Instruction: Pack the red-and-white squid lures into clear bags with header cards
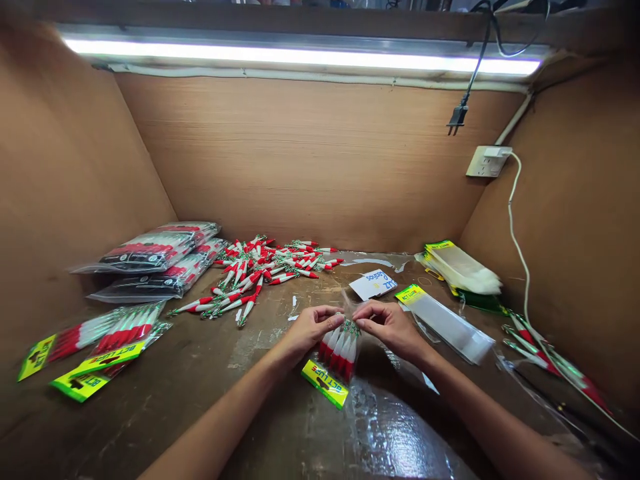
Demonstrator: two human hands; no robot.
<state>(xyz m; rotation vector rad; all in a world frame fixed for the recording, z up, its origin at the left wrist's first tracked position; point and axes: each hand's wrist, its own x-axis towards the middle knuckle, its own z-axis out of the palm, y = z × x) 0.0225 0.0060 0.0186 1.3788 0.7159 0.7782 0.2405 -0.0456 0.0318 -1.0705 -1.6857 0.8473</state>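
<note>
- Film (395, 427), clear and glossy, covers the desk (270, 440) toward the middle of its near edge, between the forearms (220, 413).
- Just beyond, the bag (325, 383) lies askew, its yellow-green header toward the near edge; red-and-white lures (345, 350) sit side by side in it, hooks at the far end.
- Left hand (313, 330): thumb and fingers pinch the bag's far end.
- Right hand (389, 327): pinching that same end, fingertips close to the left's.
- Toward the left edge, filled packs (125, 337) overlap, lures inside, headers facing near.
- Along the right edge lie more lures, with a white cord (517, 253) running across them.
- Past the right wrist, an unfilled pack (450, 323) lies flat; a handwritten card (373, 285) is just left of it.
- By the far left corner, big bags (165, 250) are stacked, red and white showing through.
- Near the far edge, left of centre, a loose pile (270, 267) of lures spreads.
- By the far right corner, a stack (460, 267) of unfilled packs.
- Above: outlet (487, 162), dangling plug (457, 115), lit tube (300, 57).
</note>
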